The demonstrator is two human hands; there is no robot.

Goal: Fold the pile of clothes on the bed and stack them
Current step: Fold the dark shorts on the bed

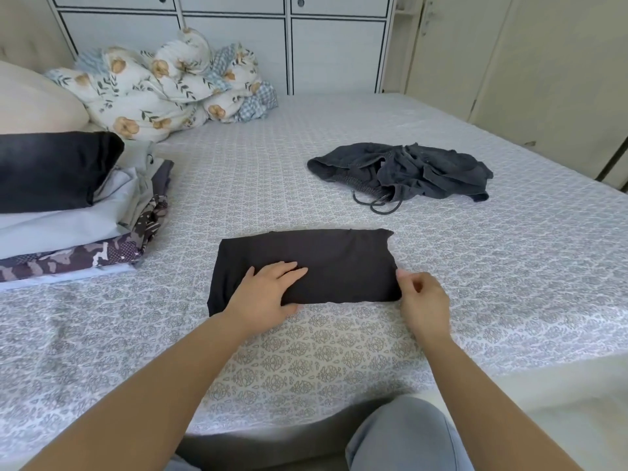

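Both hands on folded dark garment [339, 260]: L hand [268, 294] flat (fingers straight), R hand [424, 300] pinching its right edge.

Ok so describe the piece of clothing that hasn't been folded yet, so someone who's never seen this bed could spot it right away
Start at the bed with the grey patterned sheet and look to its right half, beyond the flat dark rectangle under the hands. There lie the crumpled dark grey shorts, alone. Unlike the folded stack on the left, they are rumpled, with a drawstring trailing out.
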